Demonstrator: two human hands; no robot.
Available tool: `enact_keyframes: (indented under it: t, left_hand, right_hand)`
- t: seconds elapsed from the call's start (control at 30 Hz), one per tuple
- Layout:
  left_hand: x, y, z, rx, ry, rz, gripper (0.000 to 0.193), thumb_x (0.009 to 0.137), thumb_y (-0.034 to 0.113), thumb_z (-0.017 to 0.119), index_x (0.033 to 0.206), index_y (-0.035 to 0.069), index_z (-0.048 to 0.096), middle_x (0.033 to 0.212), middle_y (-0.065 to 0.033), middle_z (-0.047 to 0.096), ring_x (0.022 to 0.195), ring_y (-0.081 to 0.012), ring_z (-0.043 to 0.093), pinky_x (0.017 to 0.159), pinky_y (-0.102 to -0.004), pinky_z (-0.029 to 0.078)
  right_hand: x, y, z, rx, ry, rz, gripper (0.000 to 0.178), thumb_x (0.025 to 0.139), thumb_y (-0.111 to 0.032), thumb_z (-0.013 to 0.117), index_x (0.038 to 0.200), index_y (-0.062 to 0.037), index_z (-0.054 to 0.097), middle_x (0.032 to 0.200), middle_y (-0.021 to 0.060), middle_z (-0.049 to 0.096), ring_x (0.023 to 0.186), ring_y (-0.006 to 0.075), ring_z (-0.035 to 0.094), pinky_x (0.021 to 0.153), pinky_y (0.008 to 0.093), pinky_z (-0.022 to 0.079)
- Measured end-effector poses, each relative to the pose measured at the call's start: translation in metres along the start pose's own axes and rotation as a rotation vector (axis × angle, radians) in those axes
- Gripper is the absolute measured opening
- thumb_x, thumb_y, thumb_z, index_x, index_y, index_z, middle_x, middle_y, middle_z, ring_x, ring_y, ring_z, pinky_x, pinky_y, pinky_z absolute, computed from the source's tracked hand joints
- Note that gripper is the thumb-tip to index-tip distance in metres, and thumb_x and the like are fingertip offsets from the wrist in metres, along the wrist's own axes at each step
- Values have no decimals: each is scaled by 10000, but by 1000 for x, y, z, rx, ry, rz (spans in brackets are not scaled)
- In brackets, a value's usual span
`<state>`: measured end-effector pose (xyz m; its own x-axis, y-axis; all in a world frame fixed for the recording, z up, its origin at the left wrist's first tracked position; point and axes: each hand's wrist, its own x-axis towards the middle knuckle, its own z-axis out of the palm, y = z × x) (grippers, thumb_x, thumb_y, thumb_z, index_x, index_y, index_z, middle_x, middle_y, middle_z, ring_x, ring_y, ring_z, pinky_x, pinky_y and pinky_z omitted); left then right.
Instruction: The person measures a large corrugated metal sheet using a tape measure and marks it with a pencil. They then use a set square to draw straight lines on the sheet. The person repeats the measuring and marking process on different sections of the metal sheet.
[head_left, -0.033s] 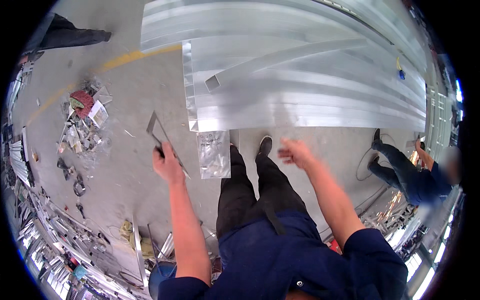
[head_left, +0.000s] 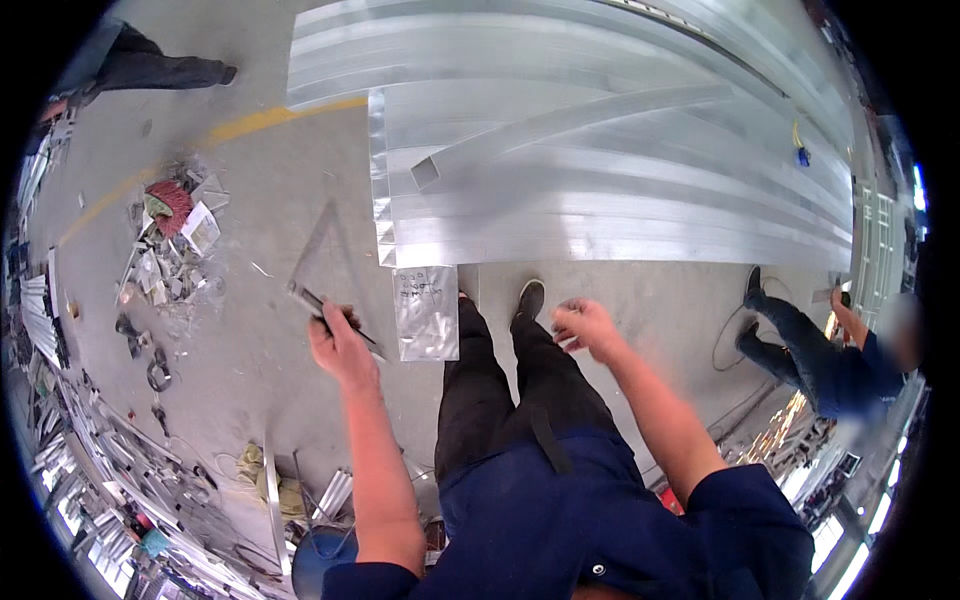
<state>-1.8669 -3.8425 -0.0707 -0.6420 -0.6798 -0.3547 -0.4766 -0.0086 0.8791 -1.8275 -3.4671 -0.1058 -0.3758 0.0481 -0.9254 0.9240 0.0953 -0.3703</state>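
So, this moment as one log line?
left hand: holds set square | right hand: half-curled, apart from silver profiles | scrap pile: on floor, left

Read as a metalworking workshop. Basis: across the upper frame, a broad spread of long, silvery metal profiles (head_left: 600, 215), with a square tube (head_left: 560, 122) laid aslant on top. At lower right, bright orange sparks (head_left: 785, 425) near a person in dark clothes (head_left: 830, 370); source not discernible. At left, a heap of scrap (head_left: 155, 268) on a hard grey floor (head_left: 250, 370), crossed toward upper left by a painted yellow line (head_left: 262, 121). Along the lower left rim, jumbled metal lengths (head_left: 110, 480); beside them, toward bottom centre, a rounded blue container (head_left: 325, 562). Also consistent: flat triangular tool (head_left: 305, 293) in the left hand (head_left: 343, 348). Fine detail at the rim too distorted to resolve.
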Motion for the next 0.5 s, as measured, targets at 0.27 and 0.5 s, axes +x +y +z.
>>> enact_keyframes:
  t: [0.27, 0.5]
  left_hand:
    - [-121, -29, 35, -218, -30, -257, 406, 1010, 335, 380, 959, -15, 581, 791, -47, 532, 715, -132, 508, 635, -263, 438]
    - [-144, -70, 46, -630, -122, -522, 196, 1023, 228, 419, 1037, 49, 496, 954, -110, 638, 747, -135, 557, 636, -275, 466]
  right_hand:
    - [60, -171, 34, -838, 549, -1295, 411, 753, -58, 641, 1148, -84, 533, 1017, 80, 612, 1022, 306, 567, 841, 394, 473]
    - [99, -269, 63, -1581, 307, -1125, 388, 810, -72, 585, 1193, -94, 526, 1093, 96, 627, 1093, 296, 561, 933, 457, 435]
